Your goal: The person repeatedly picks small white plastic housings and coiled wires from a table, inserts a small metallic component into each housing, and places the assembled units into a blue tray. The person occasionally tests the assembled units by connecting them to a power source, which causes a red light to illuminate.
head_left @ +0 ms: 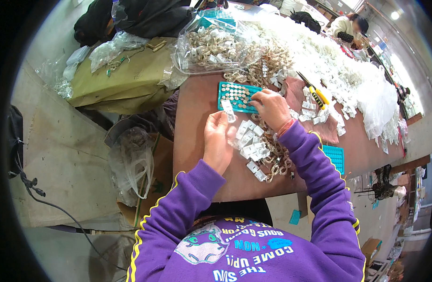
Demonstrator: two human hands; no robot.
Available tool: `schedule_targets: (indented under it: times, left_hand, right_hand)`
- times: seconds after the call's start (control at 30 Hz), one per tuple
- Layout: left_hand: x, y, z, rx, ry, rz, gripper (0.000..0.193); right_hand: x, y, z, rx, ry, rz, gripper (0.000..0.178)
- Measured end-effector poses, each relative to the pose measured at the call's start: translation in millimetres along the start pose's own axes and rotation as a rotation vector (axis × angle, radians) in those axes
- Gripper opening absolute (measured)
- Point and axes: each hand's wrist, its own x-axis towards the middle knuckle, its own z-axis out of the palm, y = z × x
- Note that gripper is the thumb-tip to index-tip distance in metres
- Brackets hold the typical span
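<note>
My left hand (pixel 217 141) pinches a small white plastic casing (pixel 228 112) between thumb and fingers, beside the near left corner of a teal tray (pixel 220 97). Small round pale discs (pixel 235 89) sit in rows on the tray. Over its right side, my right hand (pixel 273 109) has its fingertips drawn together at the tray; whatever lies between them is hidden. Just below both hands is a heap of similar white casings (pixel 251 141), with beige coiled cords (pixel 278 164) alongside.
Yellow-and-black-handled pliers (pixel 317 96) lie on a pinkish cloth (pixel 296 94) at right. Behind are a clear bag (pixel 183 49) of corded pieces and a large white heap (pixel 314 51). Another teal tray (pixel 334 159) lies by my right forearm. A person (pixel 350 29) works far right.
</note>
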Motion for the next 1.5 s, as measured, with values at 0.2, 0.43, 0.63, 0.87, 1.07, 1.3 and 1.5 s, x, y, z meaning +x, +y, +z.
schedule_targets:
  times: [0.2, 0.43, 0.63, 0.87, 1.07, 1.3, 1.5]
  left_hand:
    - [1, 4, 4, -0.050, 0.012, -0.061, 0.013]
    - [3, 7, 7, -0.079, 0.027, -0.040, 0.014]
    - [8, 11, -3, -0.048, -0.113, -0.013, 0.016]
    - [5, 10, 0, -0.019, -0.098, -0.026, 0.017]
    - [2, 8, 2, 0.025, -0.179, -0.001, 0.013]
    - [0, 3, 0, 0.047, -0.218, -0.038, 0.011]
    - [1, 6, -1, 0.055, -0.258, -0.033, 0.012]
  right_hand:
    - [3, 7, 12, 0.160, -0.034, 0.031, 0.011]
    - [44, 32, 10, 0.133, -0.085, 0.013, 0.013]
    - [54, 38, 26, 0.149, -0.146, 0.000, 0.012]
    - [51, -1, -17, 0.318, -0.055, -0.061, 0.009]
    - [5, -57, -56, 0.456, -0.048, -0.197, 0.008]
    - [-13, -66, -52, 0.328, 0.045, -0.172, 0.011]
    - [-15, -67, -58, 0.367, -0.043, -0.214, 0.011]
